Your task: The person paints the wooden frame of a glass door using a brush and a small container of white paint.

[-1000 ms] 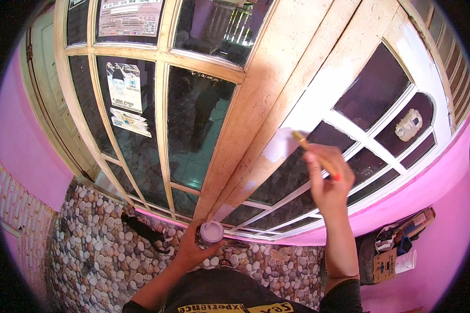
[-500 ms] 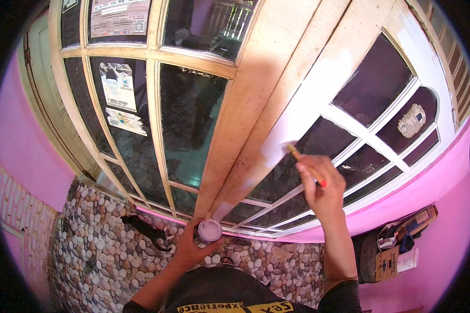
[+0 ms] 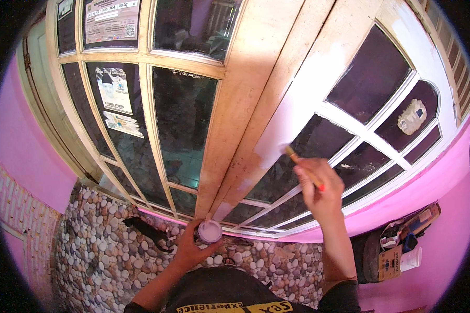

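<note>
My right hand (image 3: 321, 188) is closed around the handle of a paintbrush (image 3: 293, 155), whose bristles touch the stile of the right-hand door (image 3: 297, 99). White paint covers the upper and middle part of this stile, while bare tan wood shows along its inner edge and lower down. Lower, by the foot of the doors, my left hand (image 3: 189, 249) grips a small round cup of pale lilac-white paint (image 3: 210, 231), thumb and fingers around its sides. The left-hand door (image 3: 245, 88) is cream and tan wood with glass panes.
Papers (image 3: 113, 89) are stuck on the left door's glass. A dark, elongated thing (image 3: 145, 232) lies on the pebble-patterned floor (image 3: 102, 255). At the right, by the pink wall (image 3: 449, 224), stand a cardboard box (image 3: 389, 264), a white cup (image 3: 411, 258) and other clutter.
The brush has shifted slightly left and down along the stile, still in my right hand. My left hand and the cup have barely moved. The view has shifted slightly.
</note>
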`<state>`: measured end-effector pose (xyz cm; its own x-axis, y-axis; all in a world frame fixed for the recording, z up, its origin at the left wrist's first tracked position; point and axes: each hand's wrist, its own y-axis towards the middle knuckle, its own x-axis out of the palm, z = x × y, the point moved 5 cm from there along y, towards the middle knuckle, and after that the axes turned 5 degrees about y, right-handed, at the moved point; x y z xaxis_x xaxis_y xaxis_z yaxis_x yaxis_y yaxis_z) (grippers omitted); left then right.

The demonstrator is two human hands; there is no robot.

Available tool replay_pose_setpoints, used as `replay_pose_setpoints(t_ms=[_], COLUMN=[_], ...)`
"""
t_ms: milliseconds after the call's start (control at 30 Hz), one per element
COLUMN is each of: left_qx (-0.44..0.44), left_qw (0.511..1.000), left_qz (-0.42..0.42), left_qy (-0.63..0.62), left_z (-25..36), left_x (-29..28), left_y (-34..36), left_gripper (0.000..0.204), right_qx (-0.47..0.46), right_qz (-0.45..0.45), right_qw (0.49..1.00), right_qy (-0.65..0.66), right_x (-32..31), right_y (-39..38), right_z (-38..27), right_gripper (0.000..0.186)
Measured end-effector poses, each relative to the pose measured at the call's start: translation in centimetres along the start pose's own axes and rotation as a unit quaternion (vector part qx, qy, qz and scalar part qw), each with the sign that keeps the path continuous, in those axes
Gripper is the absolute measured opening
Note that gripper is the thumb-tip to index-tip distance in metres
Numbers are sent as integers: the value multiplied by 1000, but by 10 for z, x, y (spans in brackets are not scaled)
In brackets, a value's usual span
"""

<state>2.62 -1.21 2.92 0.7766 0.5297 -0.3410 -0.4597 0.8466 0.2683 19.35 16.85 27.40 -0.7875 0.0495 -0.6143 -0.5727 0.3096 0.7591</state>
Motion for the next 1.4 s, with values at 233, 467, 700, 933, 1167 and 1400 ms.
replay_pose_setpoints(t_ms=[233, 467, 700, 933, 1167, 1400], left_qx=[-3, 0, -9, -7, -16, -16], left_qw=[1000, 1000, 1000, 1000, 999, 1000], left_qz=[15, 8, 29, 19, 31, 8], left_qy=[-6, -7, 7, 2, -4, -12], left_z=[-3, 7, -2, 5, -5, -14], left_x=[0, 0, -3, -4, -11, -10], left_y=[-5, -4, -10, -8, -12, -9], left_gripper=[74, 74, 73, 75, 76, 84], right_qx=[55, 10, 11, 15, 8, -15], right_qz=[-68, -66, -62, -74, -82, -62], right_qw=[992, 997, 996, 996, 996, 998], right_qy=[88, 29, 57, 39, 35, 11], right_x=[15, 37, 32, 52, 48, 56], right_y=[-19, -23, -27, -23, -26, -18], right_z=[-12, 17, -7, 15, -11, 4], right_gripper=[10, 22, 20, 20, 17, 14])
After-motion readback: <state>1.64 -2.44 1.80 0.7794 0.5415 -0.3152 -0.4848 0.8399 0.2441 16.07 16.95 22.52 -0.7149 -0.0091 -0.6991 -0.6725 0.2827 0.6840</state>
